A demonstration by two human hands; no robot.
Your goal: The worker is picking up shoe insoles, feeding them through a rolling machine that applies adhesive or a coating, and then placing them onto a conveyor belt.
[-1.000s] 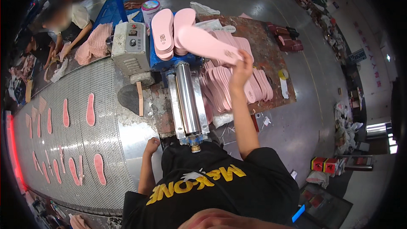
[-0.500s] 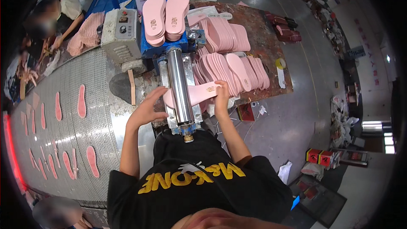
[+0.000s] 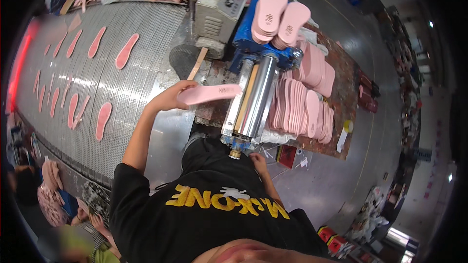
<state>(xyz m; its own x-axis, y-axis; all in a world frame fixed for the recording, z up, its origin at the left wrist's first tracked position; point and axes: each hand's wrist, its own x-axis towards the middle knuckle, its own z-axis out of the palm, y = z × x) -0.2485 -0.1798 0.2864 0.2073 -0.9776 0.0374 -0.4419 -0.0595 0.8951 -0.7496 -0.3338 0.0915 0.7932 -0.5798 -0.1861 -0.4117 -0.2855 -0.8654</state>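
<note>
My left hand grips the near end of a pink insole, with the thumb below and the fingers over the top. The insole lies level, its far end pointing right at the metal edge of a roller machine. My right hand hangs low beside the brass-coloured knob at the machine's near end, partly hidden; I cannot tell how its fingers are set. Two short piles of pink insoles rest on the blue top of the machine. More pink insoles stand in rows on the table to the right.
At left a mesh conveyor belt carries several spread-out pink insoles. A grey control box stands behind, with a wooden stick before it. A tape roll lies on the stained table. Other people sit at the lower left.
The insole has gone from under the roller to the left side, now in my left hand. My right hand has let go and dropped down. The view has turned left.
</note>
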